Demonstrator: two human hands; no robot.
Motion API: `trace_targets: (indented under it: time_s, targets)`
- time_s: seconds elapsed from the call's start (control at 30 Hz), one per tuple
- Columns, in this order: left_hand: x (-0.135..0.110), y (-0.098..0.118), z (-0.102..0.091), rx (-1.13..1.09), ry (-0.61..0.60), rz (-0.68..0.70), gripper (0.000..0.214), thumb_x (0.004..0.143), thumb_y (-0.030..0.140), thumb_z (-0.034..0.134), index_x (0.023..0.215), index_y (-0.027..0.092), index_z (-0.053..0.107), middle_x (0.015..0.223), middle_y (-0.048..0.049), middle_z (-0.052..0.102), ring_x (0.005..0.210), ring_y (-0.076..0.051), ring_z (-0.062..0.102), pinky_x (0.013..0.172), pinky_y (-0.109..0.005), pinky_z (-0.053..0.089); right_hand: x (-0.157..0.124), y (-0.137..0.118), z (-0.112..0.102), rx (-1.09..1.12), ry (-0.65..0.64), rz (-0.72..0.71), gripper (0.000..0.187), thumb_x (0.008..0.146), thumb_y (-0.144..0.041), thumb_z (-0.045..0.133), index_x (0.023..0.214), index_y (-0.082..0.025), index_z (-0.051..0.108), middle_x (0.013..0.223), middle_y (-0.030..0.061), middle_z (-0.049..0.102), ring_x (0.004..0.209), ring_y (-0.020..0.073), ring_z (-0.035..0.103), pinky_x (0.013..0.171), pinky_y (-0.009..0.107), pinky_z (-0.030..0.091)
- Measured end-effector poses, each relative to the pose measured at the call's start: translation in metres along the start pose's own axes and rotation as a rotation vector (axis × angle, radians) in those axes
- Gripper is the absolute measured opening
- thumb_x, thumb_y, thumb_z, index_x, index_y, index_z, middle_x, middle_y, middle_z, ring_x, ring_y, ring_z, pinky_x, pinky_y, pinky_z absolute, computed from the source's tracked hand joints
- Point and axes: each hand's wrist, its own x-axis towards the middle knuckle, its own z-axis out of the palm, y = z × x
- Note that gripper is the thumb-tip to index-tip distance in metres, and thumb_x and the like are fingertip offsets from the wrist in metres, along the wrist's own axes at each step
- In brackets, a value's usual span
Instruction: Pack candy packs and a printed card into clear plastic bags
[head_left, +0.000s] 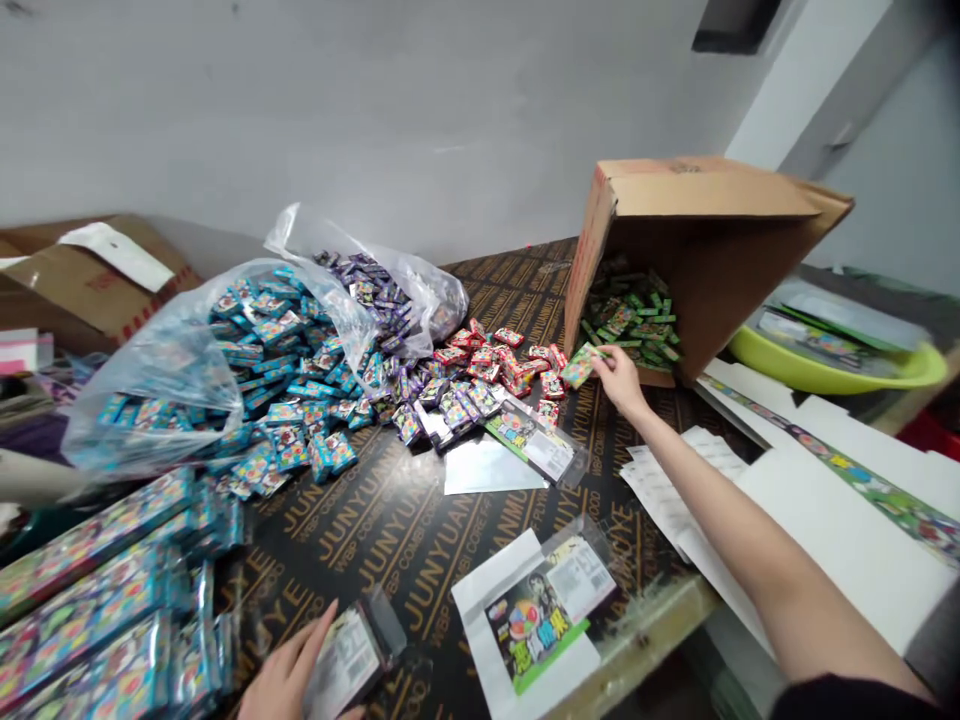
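Observation:
My right hand [619, 380] pinches a small green packet [581, 366] in front of the tipped cardboard box [709, 195]. Inside that box lies a heap of similar green packets [634, 318]. Low in the view, partly cut off by the frame edge, my left hand [283, 672] is closed on a clear plastic pouch [349, 650] with a pale printed label. Red packets [517, 370] are scattered left of my right hand, beside loose purple packets [457, 405]. A printed pouch [529, 620] with a cartoon design lies on white paper [484, 585] between my hands.
Blue packets [289, 330] and purple packets [367, 290] spill from clear bags at the back left. Filled blue strips [90, 610] are stacked at lower left. Another pouch [532, 440] lies mid-table. White sheets [847, 520] and a yellow-green basin [840, 372] are at right.

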Motion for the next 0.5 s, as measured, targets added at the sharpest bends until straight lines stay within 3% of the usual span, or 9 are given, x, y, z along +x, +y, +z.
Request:
trace_targets:
  time_s: [0.07,0.13,0.23,0.33,0.37,0.4,0.5]
  targets:
    - [0.011,0.034,0.0,-0.145,0.058,-0.054,0.066,0.056,0.04,0.07,0.117,0.025,0.051,0.117,-0.0067,0.057,0.107,-0.029,0.052,0.094,-0.045,0.039,-0.042,-0.029,0.009,0.32,-0.26,-0.051,0.038,0.084,-0.038,0.04,0.115,-0.018,0.048,0.09,0.0069,0.063,0.077,0.0197,0.059,0.068,0.032,0.045]
    - [0.023,0.079,0.003,-0.396,0.034,-0.108,0.055,0.065,0.04,0.065,0.116,0.023,0.052,0.118,-0.0064,0.056,0.108,-0.026,0.052,0.095,-0.041,0.039,-0.09,-0.066,0.021,0.53,-0.567,-0.12,0.033,0.084,-0.039,0.043,0.109,-0.02,0.053,0.093,0.0051,0.062,0.079,0.0181,0.059,0.07,0.031,0.046]
    - [0.035,0.137,0.011,-0.83,-0.166,-0.216,0.04,0.071,0.039,0.06,0.105,0.018,0.06,0.101,-0.0077,0.064,0.095,-0.022,0.06,0.084,-0.033,0.047,-0.152,-0.119,0.032,0.588,-0.934,-0.302,0.029,0.085,-0.034,0.044,0.109,-0.021,0.055,0.095,0.0033,0.061,0.083,0.0157,0.056,0.075,0.029,0.045]
    - [0.031,0.157,0.015,-1.115,-0.326,-0.344,0.029,0.064,0.033,0.068,0.084,0.012,0.064,0.074,-0.0056,0.066,0.064,-0.015,0.062,0.058,-0.025,0.05,-0.187,-0.152,0.038,0.563,-1.256,-0.493,0.044,0.082,-0.033,0.051,0.124,-0.024,0.042,0.081,-0.0003,0.061,0.069,0.0124,0.056,0.065,0.025,0.046]
    - [0.026,0.155,0.016,-1.162,-0.344,-0.384,0.027,0.061,0.029,0.072,0.079,0.011,0.063,0.067,-0.0039,0.064,0.056,-0.013,0.059,0.053,-0.023,0.049,-0.194,-0.159,0.039,0.549,-1.263,-0.531,0.05,0.08,-0.033,0.054,0.127,-0.025,0.038,0.079,-0.0008,0.06,0.067,0.0124,0.055,0.064,0.025,0.046]
    - [0.021,0.151,0.015,-1.194,-0.332,-0.422,0.026,0.057,0.025,0.074,0.075,0.011,0.061,0.062,-0.0023,0.063,0.05,-0.011,0.057,0.05,-0.023,0.048,-0.199,-0.163,0.041,0.53,-1.188,-0.555,0.054,0.078,-0.033,0.057,0.128,-0.025,0.037,0.082,0.0,0.06,0.07,0.0134,0.056,0.066,0.027,0.047]
    - [0.006,0.132,0.012,-1.312,-0.114,-0.528,0.025,0.057,0.021,0.074,0.071,0.013,0.056,0.059,-0.0008,0.063,0.049,-0.011,0.058,0.053,-0.026,0.051,-0.215,-0.168,0.049,0.461,-0.661,-0.547,0.061,0.071,-0.034,0.064,0.126,-0.025,0.038,0.106,0.0066,0.056,0.096,0.021,0.054,0.089,0.039,0.04]
